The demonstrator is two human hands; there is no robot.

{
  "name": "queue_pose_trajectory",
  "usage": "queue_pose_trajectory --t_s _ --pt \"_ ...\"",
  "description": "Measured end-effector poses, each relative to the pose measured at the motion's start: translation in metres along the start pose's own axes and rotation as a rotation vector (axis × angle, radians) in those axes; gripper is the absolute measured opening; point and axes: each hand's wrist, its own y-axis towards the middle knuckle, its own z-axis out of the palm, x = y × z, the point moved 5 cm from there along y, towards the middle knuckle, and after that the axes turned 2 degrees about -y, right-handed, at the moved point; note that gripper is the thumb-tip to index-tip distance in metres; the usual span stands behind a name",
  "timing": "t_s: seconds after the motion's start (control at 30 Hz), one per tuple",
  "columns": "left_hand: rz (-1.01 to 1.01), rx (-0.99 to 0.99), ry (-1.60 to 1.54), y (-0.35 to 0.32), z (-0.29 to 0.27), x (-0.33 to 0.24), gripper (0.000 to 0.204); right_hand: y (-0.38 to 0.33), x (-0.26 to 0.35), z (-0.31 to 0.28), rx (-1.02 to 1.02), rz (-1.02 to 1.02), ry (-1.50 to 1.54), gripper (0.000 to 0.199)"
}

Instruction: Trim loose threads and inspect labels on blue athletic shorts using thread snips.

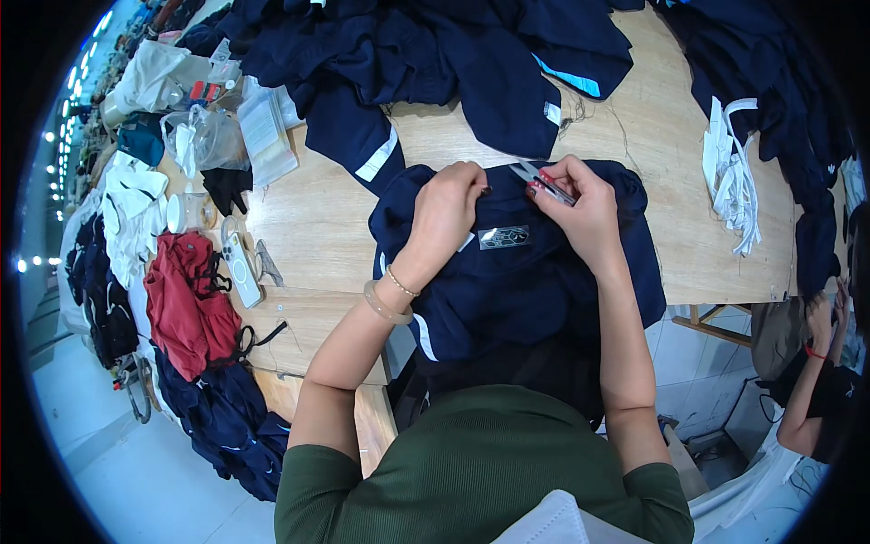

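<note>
A navy garment (544, 290) lies bunched over the table's near edge and my lap. It has a shiny rectangular label (504, 238) near its upper middle and white strips at its left side. My right hand (580, 204) is closed around small thread snips (555, 188), whose metal blades point up and left above the garment. Just left of the blades, my left hand (450, 201) has its fingers pinched together at the garment's upper part. What they pinch is too small to make out.
More navy garments (362, 54) are heaped across the wooden table (662, 181). White strips (729, 177) hang at the right. On the left are a phone (242, 267), plastic bags (204, 140) and a red garment (186, 299). Another person's arm (807, 381) shows at the far right.
</note>
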Motion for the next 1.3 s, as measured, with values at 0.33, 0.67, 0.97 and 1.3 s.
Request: queue_pose_trajectory --t_s 0.33,0.67,0.97,1.3 --pt "-0.365 -0.009 -0.346 0.004 0.003 0.018 0.002 -0.012 0.0 0.015 0.023 -0.255 -0.315 0.015" --pt "-0.385 -0.004 -0.355 0.002 0.003 0.018 0.003 -0.006 0.006 0.025 0.009 -0.315 -0.391 0.015" --pt "-0.391 -0.005 -0.465 0.002 0.0 0.021 0.003 -0.004 0.005 0.026 -0.016 -0.324 -0.374 0.014" --pt "-0.102 -0.933 -0.534 -0.017 -0.111 0.016 0.022 -0.006 0.004 -0.034 -0.235 0.003 0.39 0.017"
